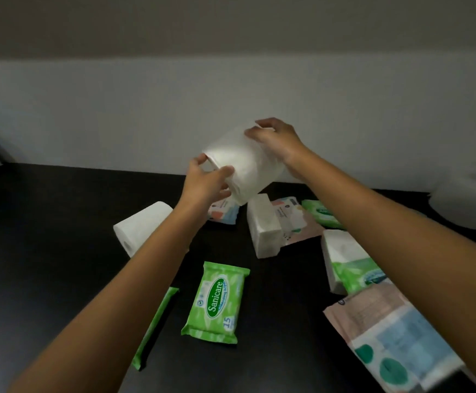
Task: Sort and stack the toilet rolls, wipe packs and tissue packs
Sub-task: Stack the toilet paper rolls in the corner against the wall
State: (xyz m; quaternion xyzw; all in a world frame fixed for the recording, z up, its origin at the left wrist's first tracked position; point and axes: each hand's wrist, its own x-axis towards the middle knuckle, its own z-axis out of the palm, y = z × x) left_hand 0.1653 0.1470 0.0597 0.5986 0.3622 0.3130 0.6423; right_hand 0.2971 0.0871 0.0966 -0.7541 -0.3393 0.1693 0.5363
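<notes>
Left grip (207, 180) is curled round the lower left end of a toilet roll (242, 163), thumb on the near face, fingers hooked over the end. The right grip (276, 140) is curled over the roll's upper right end, fingertips pressed into the paper. Held roll is off the tabletop (46, 222), tilted, in front of the pale wall (146, 109), above the far-middle clutter. Head view, other items: a second toilet roll (141, 225) lies on its side at left, core hole toward the camera, partly hidden by the left forearm. Near centre a green Sanicare wipe pack (217, 302) lies flat, label up, apart from its neighbours. To its left is an edge-on green wipe pack (156, 327), partly under the left forearm. Below the held roll sits a plain white tissue pack (265, 225). Touching its right side is a pastel printed pack (293, 219), and a similar pastel pack (224, 212) shows just below the left grip. Beyond those sits a far green wipe pack (320, 212), partly covered by the right forearm. At right is another white tissue pack (341, 251) with a green wipe pack on top (358, 275). At near right lies a large pink-and-blue pack (387, 336), blurred, print unreadable. At the far right edge are more white rolls (466, 199), blurred, count unclear.
</notes>
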